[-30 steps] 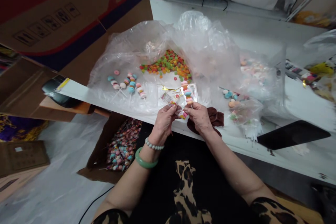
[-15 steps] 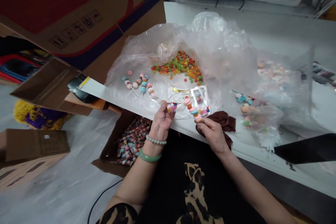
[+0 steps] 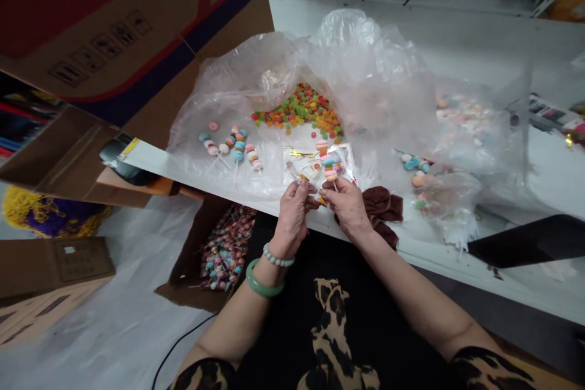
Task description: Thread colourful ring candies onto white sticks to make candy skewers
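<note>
In the head view, the right hand (image 3: pixel 350 208) has its thumb and fingertips clamped on the thin white stick of a skewer of stacked pink, blue and orange rounded discs (image 3: pixel 326 161), which stands nearly upright above the table's near edge. The left hand (image 3: pixel 294 210), just beside it, has thumb and fingers pinched together on a small clear plastic wrapper (image 3: pixel 312 186); how far the wrapper reaches between the hands is too blurred to tell. A pale beaded bracelet (image 3: pixel 278 257) and a smooth green bangle (image 3: pixel 261 283) circle the left wrist. Beyond the hands, gold twist ties (image 3: pixel 299 153) lie near a shiny printed packet (image 3: pixel 343 158), partly hidden behind the skewer. A heap of small red, green, yellow and orange rings (image 3: pixel 306 109) is spread farther back, beside crumpled clear plastic sheeting (image 3: pixel 370 67). More pastel disc skewers (image 3: pixel 238 150) lie to the left. A crumpled brown cloth (image 3: pixel 384 204) rests on the white table (image 3: pixel 466 49), near the right hand. Below the table's left part, an open brown cardboard box (image 3: pixel 183 283) holds many multicoloured pieces on sticks (image 3: pixel 226 250)
</note>
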### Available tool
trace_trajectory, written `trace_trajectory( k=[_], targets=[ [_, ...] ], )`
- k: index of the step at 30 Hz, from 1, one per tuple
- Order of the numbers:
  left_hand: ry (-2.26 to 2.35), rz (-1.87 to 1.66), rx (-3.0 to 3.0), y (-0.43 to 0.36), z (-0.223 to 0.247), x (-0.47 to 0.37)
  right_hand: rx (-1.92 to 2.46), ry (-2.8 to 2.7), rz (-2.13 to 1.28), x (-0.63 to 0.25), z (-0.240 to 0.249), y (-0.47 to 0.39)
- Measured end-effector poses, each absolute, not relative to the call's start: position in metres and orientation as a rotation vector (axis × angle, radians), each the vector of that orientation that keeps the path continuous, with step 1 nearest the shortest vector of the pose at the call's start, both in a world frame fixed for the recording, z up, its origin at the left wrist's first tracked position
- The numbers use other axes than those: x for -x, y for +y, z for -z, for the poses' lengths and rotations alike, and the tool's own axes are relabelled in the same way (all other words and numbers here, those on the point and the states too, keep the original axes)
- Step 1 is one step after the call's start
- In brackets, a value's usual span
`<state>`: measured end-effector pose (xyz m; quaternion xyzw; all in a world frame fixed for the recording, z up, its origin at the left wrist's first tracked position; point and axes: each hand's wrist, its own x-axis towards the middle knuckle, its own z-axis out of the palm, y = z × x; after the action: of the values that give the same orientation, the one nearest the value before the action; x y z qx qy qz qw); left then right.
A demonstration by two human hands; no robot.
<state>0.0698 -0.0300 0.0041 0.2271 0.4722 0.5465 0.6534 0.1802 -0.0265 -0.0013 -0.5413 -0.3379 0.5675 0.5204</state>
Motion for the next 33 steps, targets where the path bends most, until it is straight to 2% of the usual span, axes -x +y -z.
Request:
trace_trajectory(
  k=[5, 14, 23, 33],
  targets=[
    [1.043, -1.129, -0.346, -0.024, -0.003, -0.067, 1.344, -1.017, -1.221, -0.191, 0.007, -0.021],
    [1.002, -1.229, 0.253, -0.001, -0.004, -0.043, 1.410, -1.254, -1.094, -0.211, -0.006, -0.049],
    [0.880, -1.286, 0.305, 0.002, -0.007, -0.028, 1.356, -1.663, -0.803, -0.199, -0.006, -0.080],
    [0.820, -1.347, 0.267, -0.001, -0.010, -0.025, 1.469, -1.819, -0.607, -0.202, 0.003, -0.079]
  ],
)
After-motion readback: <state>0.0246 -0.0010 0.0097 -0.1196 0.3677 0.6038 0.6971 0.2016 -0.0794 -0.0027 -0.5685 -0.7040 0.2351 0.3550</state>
